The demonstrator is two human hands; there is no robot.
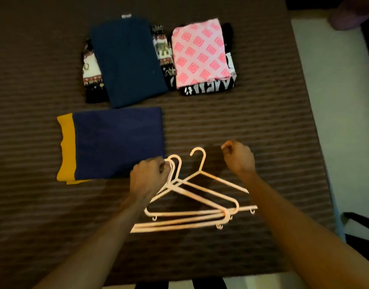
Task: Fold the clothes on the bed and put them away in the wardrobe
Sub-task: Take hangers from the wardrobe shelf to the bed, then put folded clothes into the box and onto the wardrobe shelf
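Folded clothes lie on the brown striped bed (262,122). A navy garment with a yellow band (114,142) sits nearest me. Behind it a dark blue folded piece (127,59) rests on an elephant-print garment (161,51). To the right, a pink diamond-pattern piece (198,53) tops a black-and-white print garment (210,88). Three pale plastic hangers (200,197) lie in front of me. My left hand (150,174) grips the hooks of two of them. My right hand (238,157) hovers curled just right of the third hook, holding nothing that I can see.
The bed's right edge meets a pale floor (335,101). A purple rounded object (350,13) sits at the top right corner. A dark object (360,222) shows at the lower right beside the bed. Striped fabric (179,284) shows at the bottom edge.
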